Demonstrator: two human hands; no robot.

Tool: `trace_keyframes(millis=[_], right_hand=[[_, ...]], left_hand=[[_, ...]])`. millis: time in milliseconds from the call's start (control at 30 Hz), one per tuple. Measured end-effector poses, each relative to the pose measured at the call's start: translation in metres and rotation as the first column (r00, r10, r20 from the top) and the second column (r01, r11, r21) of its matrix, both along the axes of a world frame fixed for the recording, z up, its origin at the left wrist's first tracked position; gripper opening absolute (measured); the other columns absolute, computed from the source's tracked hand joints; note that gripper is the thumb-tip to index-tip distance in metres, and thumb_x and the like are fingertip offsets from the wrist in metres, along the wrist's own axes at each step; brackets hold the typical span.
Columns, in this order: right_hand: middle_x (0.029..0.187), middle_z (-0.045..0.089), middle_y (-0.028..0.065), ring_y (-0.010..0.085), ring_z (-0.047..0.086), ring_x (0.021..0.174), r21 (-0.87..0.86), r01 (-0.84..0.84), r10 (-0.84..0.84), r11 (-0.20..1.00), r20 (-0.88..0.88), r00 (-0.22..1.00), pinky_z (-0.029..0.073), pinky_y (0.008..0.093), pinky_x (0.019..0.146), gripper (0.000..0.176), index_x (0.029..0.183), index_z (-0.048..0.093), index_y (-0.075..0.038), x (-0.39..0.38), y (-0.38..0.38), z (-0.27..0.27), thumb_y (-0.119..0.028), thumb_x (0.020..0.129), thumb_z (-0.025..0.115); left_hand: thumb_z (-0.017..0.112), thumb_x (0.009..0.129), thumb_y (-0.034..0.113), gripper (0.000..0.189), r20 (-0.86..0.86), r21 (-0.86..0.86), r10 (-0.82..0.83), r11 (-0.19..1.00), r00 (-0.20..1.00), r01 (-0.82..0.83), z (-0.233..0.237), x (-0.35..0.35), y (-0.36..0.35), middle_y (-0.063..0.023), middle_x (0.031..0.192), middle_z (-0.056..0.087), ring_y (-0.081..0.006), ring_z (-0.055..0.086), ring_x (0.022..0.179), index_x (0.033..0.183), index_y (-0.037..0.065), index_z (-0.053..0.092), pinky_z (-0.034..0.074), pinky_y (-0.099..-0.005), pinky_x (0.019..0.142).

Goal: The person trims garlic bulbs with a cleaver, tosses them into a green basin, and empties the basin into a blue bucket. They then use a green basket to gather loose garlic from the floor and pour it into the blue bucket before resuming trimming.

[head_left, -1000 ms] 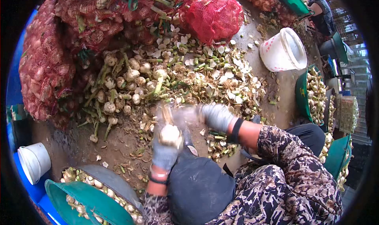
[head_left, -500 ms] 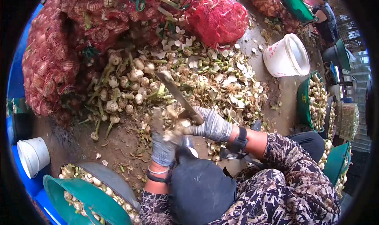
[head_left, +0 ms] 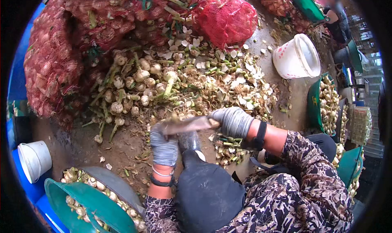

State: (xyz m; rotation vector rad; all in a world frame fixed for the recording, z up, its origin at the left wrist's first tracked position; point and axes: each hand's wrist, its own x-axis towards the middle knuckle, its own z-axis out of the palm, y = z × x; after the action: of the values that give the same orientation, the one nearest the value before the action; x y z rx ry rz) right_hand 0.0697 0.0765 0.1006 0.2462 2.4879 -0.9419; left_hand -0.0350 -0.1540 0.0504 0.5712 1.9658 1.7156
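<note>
My right hand (head_left: pixel 233 122), in a grey-white glove, is closed round the handle of a knife (head_left: pixel 192 125). Its broad blade points left, across the top of my left hand (head_left: pixel 164 146). That hand wears a matching glove and its fingers are curled round a garlic bulb (head_left: pixel 174 117), mostly hidden behind the blade and blurred. Beyond my hands, a heap of garlic bulbs with stalks (head_left: pixel 141 75) lies on the floor. Cut stalks and peelings (head_left: pixel 232 86) spread to its right.
Red mesh sacks of garlic (head_left: pixel 53 75) stand at the back left. A white bucket (head_left: pixel 288 57) is on the right, near green tubs of garlic (head_left: pixel 314 106). At the lower left are another green tub (head_left: pixel 96 202) and a white pail (head_left: pixel 34 161). A person (head_left: pixel 337 18) is far right.
My right hand has moved right and the knife has swung from pointing up-left to nearly level over my left hand. A stalked bulb now lies on the heap where the blade tip was.
</note>
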Motion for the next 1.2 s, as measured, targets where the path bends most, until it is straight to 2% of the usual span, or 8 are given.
trace_keyframes(millis=[100, 200, 300, 467, 567, 800, 967, 1200], right_hand=[[0.078, 0.066, 0.0128, 0.0263, 0.063, 0.07, 0.22, 0.299, -0.313, 0.929, 0.033, 0.949, 0.05, 0.0367, 0.067, 0.015, 0.092, 0.064, -0.011, 0.015, 0.018, -0.022, -0.024, 0.084, 0.067], [0.073, 0.064, 0.0127, 0.0209, 0.059, 0.065, 0.142, 0.408, -0.409, 0.902, -0.023, 0.912, 0.049, 0.0354, 0.065, 0.015, 0.087, 0.064, -0.01, 0.027, 0.018, -0.04, -0.025, 0.085, 0.067], [0.073, 0.064, 0.0112, 0.016, 0.058, 0.068, 0.041, 0.37, -0.37, 0.928, -0.012, 0.929, 0.049, 0.0345, 0.067, 0.014, 0.093, 0.065, -0.007, 0.019, 0.009, -0.048, -0.019, 0.085, 0.065], [0.079, 0.065, 0.0198, 0.0387, 0.064, 0.077, -0.008, 0.342, -0.342, 0.94, -0.024, 0.939, 0.05, 0.0435, 0.069, 0.027, 0.099, 0.063, -0.008, 0.003, -0.001, -0.042, -0.032, 0.084, 0.066], [0.079, 0.065, 0.0191, 0.0383, 0.064, 0.076, -0.02, 0.36, -0.36, 0.933, -0.017, 0.933, 0.05, 0.0436, 0.068, 0.029, 0.097, 0.063, -0.009, 0.008, 0.003, -0.046, -0.035, 0.085, 0.067], [0.082, 0.066, 0.0179, 0.037, 0.064, 0.077, 0.064, 0.359, -0.364, 0.931, 0.124, 0.923, 0.05, 0.0433, 0.069, 0.029, 0.096, 0.064, -0.01, 0.006, -0.001, -0.032, -0.037, 0.084, 0.068], [0.089, 0.067, 0.0192, 0.0374, 0.065, 0.083, 0.064, 0.293, -0.299, 0.954, 0.108, 0.948, 0.051, 0.0442, 0.074, 0.039, 0.115, 0.062, -0.012, 0.009, -0.002, -0.044, -0.032, 0.082, 0.067], [0.093, 0.067, 0.0155, 0.0337, 0.066, 0.087, -0.129, 0.192, -0.187, 0.973, 0.052, 0.981, 0.052, 0.0411, 0.076, 0.037, 0.115, 0.061, -0.012, -0.007, -0.019, -0.026, -0.026, 0.081, 0.067]], left_hand=[[0.058, 0.09, 0.013, 0.02, 0.324, 0.29, 0.31, 0.867, 0.894, -0.406, 0.029, -0.015, -0.042, -0.0055, 0.101, 0.062, -0.0129, 0.056, 0.082, 0.108, 0.004, 0.06, 0.048, -0.0275, 0.069], [0.041, 0.1, 0.025, 0.027, 0.594, 0.776, 0.055, 0.224, 0.802, -0.59, 0.153, -0.026, -0.083, -0.0042, 0.096, 0.059, -0.015, 0.056, 0.083, 0.117, 0.007, 0.051, 0.047, -0.0309, 0.07], [0.04, 0.101, 0.034, 0.027, 0.006, 0.973, -0.446, -0.204, 0.895, -0.109, 0.165, -0.045, -0.126, 0.0021, 0.087, 0.054, -0.0079, 0.052, 0.079, 0.101, 0.01, 0.052, 0.045, -0.0319, 0.066], [0.056, 0.095, 0.034, 0.039, 0.157, 0.333, 0.33, 0.87, 0.931, -0.364, 0.031, -0.088, -0.093, -0.0045, 0.108, 0.06, -0.0131, 0.057, 0.096, 0.123, 0.008, 0.057, 0.048, -0.0301, 0.08], [0.062, 0.089, 0.013, 0.028, 0.317, 0.09, 0.376, 0.902, 0.871, -0.422, -0.16, -0.135, -0.094, -0.0043, 0.109, 0.063, -0.0178, 0.06, 0.092, 0.117, 0.008, 0.061, 0.049, -0.0311, 0.081], [0.069, 0.079, 0.026, 0.053, -0.488, -0.826, -0.04, 0.343, 0.872, -0.447, -0.164, -0.124, -0.031, -0.0246, 0.119, 0.06, -0.0384, 0.059, 0.11, 0.128, 0.01, 0.056, 0.048, -0.0413, 0.091], [0.065, 0.082, 0.012, 0.039, 0.293, -0.174, 0.446, 0.895, 0.846, -0.411, -0.156, -0.117, -0.047, -0.0119, 0.112, 0.062, -0.0265, 0.06, 0.101, 0.118, 0.001, 0.055, 0.047, -0.0345, 0.093], [0.062, 0.08, 0.024, 0.039, 0.778, 0.548, -0.258, 0.724, 0.572, -0.419, -0.044, -0.048, -0.035, -0.015, 0.112, 0.062, -0.0299, 0.059, 0.106, 0.114, 0.004, 0.059, 0.044, -0.0556, 0.1]])
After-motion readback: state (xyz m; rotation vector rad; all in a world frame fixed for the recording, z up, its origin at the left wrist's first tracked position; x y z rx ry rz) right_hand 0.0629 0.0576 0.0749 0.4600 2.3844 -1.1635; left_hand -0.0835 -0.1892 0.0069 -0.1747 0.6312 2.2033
